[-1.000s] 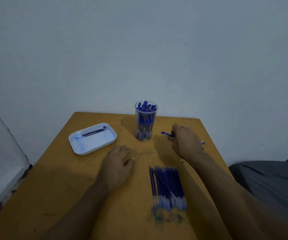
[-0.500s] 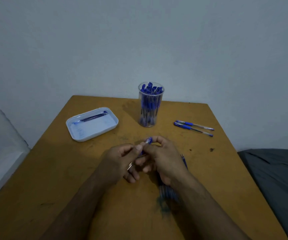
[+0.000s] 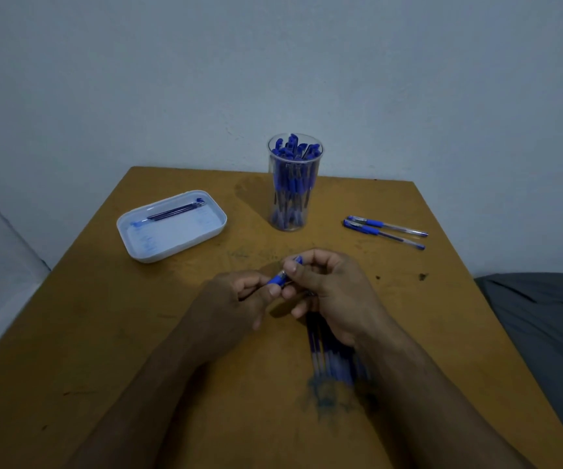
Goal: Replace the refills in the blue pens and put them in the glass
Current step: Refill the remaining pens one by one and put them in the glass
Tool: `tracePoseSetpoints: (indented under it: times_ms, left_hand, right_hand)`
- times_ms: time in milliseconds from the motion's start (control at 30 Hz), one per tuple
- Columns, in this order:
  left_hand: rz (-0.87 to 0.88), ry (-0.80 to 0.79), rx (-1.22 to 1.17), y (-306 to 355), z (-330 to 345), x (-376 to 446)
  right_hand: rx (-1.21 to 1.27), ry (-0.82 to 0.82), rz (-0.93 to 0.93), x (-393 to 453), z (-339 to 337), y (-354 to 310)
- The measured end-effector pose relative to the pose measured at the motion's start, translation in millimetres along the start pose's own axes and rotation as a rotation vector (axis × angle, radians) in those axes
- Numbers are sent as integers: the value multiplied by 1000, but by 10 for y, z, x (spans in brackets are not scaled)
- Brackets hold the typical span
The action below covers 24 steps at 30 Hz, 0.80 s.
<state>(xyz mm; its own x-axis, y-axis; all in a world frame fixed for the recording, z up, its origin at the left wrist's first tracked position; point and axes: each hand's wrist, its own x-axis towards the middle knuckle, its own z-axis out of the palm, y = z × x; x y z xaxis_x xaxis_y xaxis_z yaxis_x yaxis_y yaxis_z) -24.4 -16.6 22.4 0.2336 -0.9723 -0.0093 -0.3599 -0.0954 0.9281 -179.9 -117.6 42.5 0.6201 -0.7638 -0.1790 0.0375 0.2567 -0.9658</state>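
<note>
Both hands pinch one blue pen [image 3: 282, 276] above the table [image 3: 104, 333]: left hand [image 3: 239, 299] at the grip section, right hand [image 3: 334, 292] on the barrel. Light, stiff, likely slippery; best held at the grip.

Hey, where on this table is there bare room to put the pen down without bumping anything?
Bare wood lies near the left edge, in front of the white tray, and at the right edge, in front of the two loose pens. It is crowded around the glass and where both hands work over the refills.
</note>
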Motion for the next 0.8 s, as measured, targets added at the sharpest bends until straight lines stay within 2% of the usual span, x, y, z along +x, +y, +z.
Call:
tracePoseSetpoints:
  times_ms: [400, 633, 800]
  left_hand:
    - [122, -104, -37, -53, -66, 21]
    - [124, -99, -13, -49, -68, 22]
    - [109, -87, -57, 12, -68, 7]
  right_hand:
    - [-150, -38, -91, 8, -36, -3]
    - [-145, -31, -99, 6, -19, -13]
    - [-39, 13, -115, -6, -43, -106]
